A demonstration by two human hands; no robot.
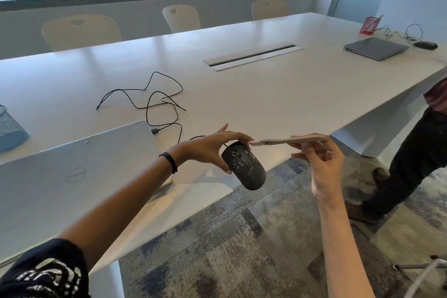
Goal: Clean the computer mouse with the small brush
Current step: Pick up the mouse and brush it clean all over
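Note:
My left hand [208, 150] grips a black wired computer mouse [244, 167] by its front end and holds it in the air over the table's near edge, tilted down. Pale crumbs speckle the mouse's top around the scroll wheel. My right hand [319, 159] holds a small pinkish flat-handled brush [287, 141] level, its bristle end pointing left and nearly touching my left fingertips above the mouse. The mouse's black cable [154, 101] trails in loops across the white table [290, 94].
A shut silver laptop [72, 167] lies at the near left, a grey mesh pot [9, 128] beyond it. Far right: another shut laptop [376, 47], a second mouse [425, 45], a red mesh holder [368, 25]. A person's legs [406, 167] stand at the right on the carpet.

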